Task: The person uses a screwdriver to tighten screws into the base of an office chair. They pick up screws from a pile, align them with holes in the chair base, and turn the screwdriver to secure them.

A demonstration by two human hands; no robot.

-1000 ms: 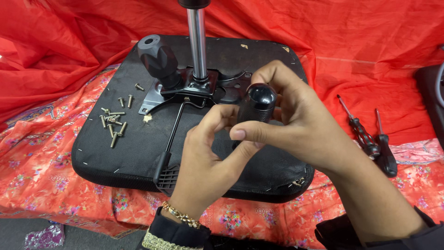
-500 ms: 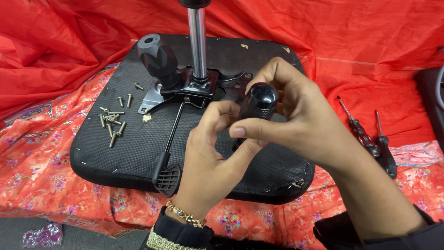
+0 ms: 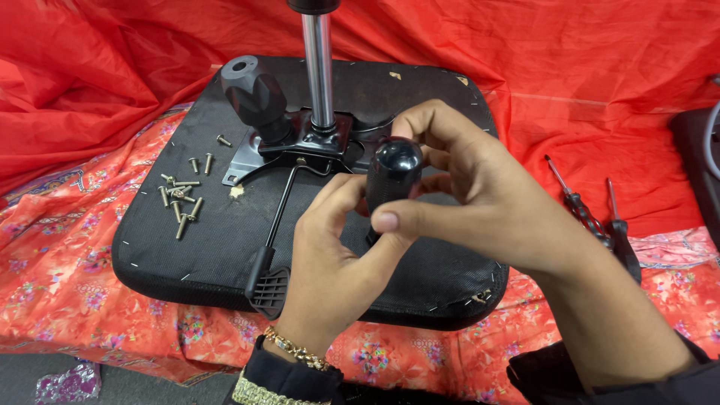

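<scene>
An upturned black chair seat (image 3: 187, 247) lies on red cloth, with a metal mechanism plate (image 3: 311, 142) and a chrome gas cylinder (image 3: 320, 67) standing up from its middle. My right hand (image 3: 480, 202) wraps around a black rounded knob (image 3: 394, 174) from above and from the right. My left hand (image 3: 330, 262) pinches the lower part of the same knob from below. A second black knob (image 3: 255, 94) sticks up at the mechanism's left. A lever with a ribbed black paddle (image 3: 268, 289) runs toward the seat's front edge.
Several loose screws (image 3: 180, 199) lie on the seat's left part. Two screwdrivers (image 3: 600, 221) rest on the red cloth at the right. A dark object (image 3: 701, 161) sits at the right edge. Patterned red fabric (image 3: 60, 292) covers the floor around the seat.
Both hands stay on the knob. The fingers have shifted slightly around it, and the knob sits a little lower.
</scene>
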